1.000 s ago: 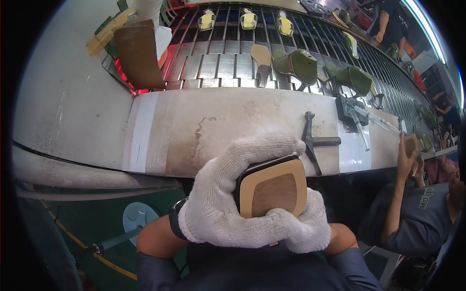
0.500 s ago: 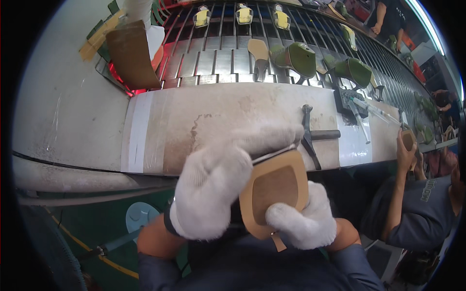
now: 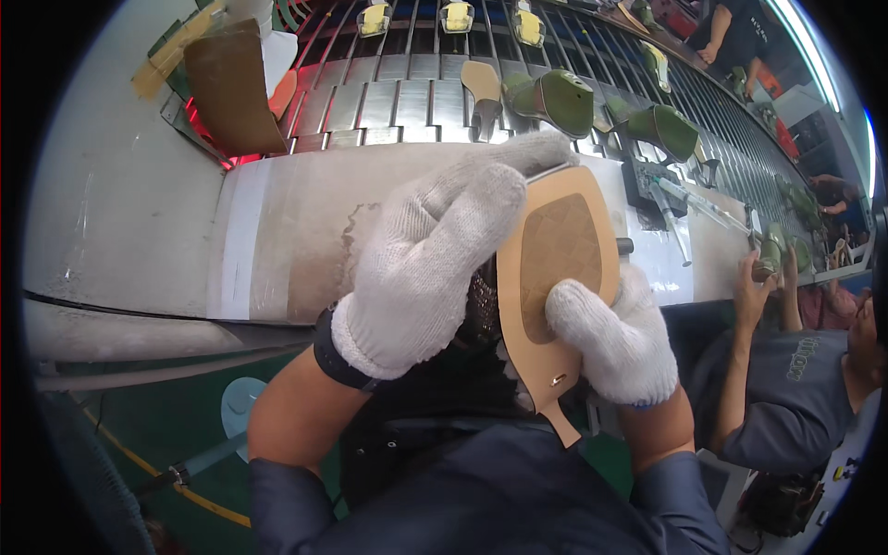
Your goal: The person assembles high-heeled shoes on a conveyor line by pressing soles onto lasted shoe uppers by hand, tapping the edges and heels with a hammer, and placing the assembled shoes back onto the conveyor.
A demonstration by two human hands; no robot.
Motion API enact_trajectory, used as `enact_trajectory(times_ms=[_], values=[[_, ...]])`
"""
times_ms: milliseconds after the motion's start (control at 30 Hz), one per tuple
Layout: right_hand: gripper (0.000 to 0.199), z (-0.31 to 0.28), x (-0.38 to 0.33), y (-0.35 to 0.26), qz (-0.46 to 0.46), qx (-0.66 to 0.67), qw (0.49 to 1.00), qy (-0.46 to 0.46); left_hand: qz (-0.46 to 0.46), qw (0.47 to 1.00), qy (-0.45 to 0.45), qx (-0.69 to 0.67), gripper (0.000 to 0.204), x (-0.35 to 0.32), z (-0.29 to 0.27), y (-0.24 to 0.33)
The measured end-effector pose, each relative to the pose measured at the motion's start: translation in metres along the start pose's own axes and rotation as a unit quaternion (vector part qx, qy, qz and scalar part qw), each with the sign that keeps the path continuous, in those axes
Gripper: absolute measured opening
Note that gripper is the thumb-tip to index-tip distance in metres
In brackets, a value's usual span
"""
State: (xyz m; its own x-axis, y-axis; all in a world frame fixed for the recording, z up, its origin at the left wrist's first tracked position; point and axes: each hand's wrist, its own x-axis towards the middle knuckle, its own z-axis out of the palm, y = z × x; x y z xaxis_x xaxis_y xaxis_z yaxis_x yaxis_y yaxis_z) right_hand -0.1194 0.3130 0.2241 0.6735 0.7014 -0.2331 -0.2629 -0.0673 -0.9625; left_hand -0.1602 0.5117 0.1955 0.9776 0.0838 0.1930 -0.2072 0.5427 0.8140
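Observation:
A tan shoe sole (image 3: 606,217), with a brown textured patch in its middle and a narrow tab at its lower end, is held upright before my body. My right hand (image 3: 620,338), in a white knit glove, grips its right side, thumb pressed on the face. My left hand (image 3: 435,240), gloved alike, is closed at the upper left edge, its fingers laid together along the rim. A thin shiny line shows under those fingers; I cannot tell what it is. Dark glittery material (image 3: 479,310) shows beside the sole. Whatever lies behind the sole is hidden.
A worn pale bench (image 3: 305,231) lies ahead. A hammer handle's end (image 3: 625,246) shows behind the sole. Syringes (image 3: 703,205) and a dark block (image 3: 647,180) lie to the right. Green shoes (image 3: 555,102) stand on the slatted conveyor (image 3: 407,106). A co-worker (image 3: 777,370) handles a green shoe at right.
Both hands and the sole have risen away from my body. The sole now shows more of its length and covers most of the hammer. The co-worker's piece has turned.

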Motion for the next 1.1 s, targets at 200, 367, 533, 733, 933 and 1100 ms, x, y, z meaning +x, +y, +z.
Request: enact_trajectory(times_ms=[200,367,533,733,933,1100], values=[[0.038,-0.009,0.01,-0.01,0.012,0.0,1.0,0.027,0.041,0.991,-0.059,0.109,0.068,0.012,-0.016,-0.009],[0.035,-0.011,0.015,-0.01,0.023,-0.005,0.999,0.022,0.126,0.954,-0.109,0.248,0.081,-0.001,-0.031,-0.009],[0.029,-0.004,0.0,0.03,-0.107,-0.09,0.99,-0.015,0.107,0.99,0.013,0.093,0.054,-0.035,-0.015,-0.002],[0.024,0.023,-0.007,0.024,-0.186,-0.237,0.952,-0.059,0.068,0.984,0.09,0.135,0.042,-0.088,-0.009,0.02],[0.016,0.049,0.001,0.03,-0.238,-0.249,0.934,-0.095,0.08,0.972,0.187,0.121,0.034,-0.103,-0.008,0.036],[0.02,0.06,0.01,0.039,-0.275,-0.237,0.926,-0.102,0.1,0.948,0.154,0.262,0.026,-0.1,-0.024,0.051]])
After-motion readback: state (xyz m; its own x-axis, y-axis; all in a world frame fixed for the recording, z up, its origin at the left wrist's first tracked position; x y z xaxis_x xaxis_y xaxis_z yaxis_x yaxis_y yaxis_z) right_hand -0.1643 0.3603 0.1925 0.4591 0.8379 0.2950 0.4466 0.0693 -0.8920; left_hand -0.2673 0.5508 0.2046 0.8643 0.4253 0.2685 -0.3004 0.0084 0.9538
